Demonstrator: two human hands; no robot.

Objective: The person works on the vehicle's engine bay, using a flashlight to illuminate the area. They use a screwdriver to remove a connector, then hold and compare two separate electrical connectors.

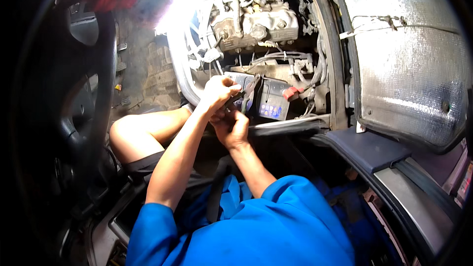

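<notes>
Over the near left part of the car battery (274, 99), a slim black piece (233, 101) is being gripped by the left hand (219, 92) and the right hand (233, 127), which are being held close together, the left above and the right below. The exact kind of this piece is being hidden by the grip, and whether it is joined to a cable cannot be told. Just right of the hands, over the battery's top, a brownish elongated piece (253, 87) is showing. At the battery's right end a red terminal cover (292, 92) is sitting, and beyond the battery the engine (258, 25) is being lit by a bright lamp (183, 4) on its far left. By appearance, close handwork on the black piece is being carried out beside the battery; whether it is being fastened, freed or adjusted cannot be told. For the next move, a steady hold by one hand and fine turning or guiding by the other are probably being called for.
</notes>
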